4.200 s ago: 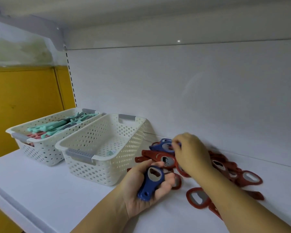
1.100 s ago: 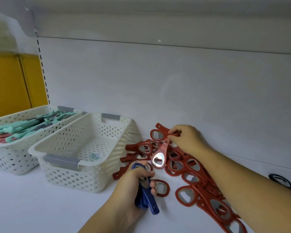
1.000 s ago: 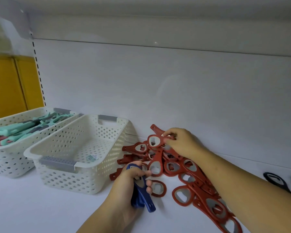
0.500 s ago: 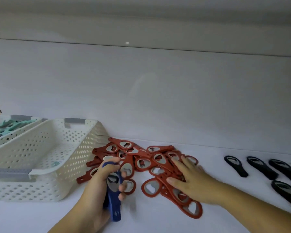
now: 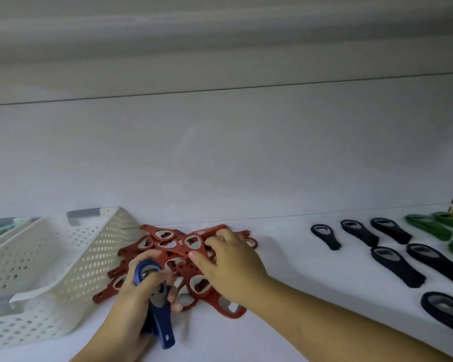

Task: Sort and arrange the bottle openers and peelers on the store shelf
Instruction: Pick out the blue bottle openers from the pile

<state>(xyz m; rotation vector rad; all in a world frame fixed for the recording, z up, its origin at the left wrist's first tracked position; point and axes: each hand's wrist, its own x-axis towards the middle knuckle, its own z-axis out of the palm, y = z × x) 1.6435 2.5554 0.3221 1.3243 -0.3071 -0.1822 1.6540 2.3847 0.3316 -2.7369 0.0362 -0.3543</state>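
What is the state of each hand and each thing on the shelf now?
left hand, grips the blue bottle openers.
right hand, fingers flat on the red bottle openers.
red bottle openers, heaped beside the white basket.
black bottle openers, laid flat, apart from each other.
green bottle openers, grouped at the far right.

Soft even light, faint shadows, slight motion blur, wide-angle bending at edges

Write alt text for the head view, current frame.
A person's left hand grips blue bottle openers while the right hand rests on a heap of red bottle openers on a white shelf. A white basket sits left of the heap; black bottle openers and green openers lie spread to the right.
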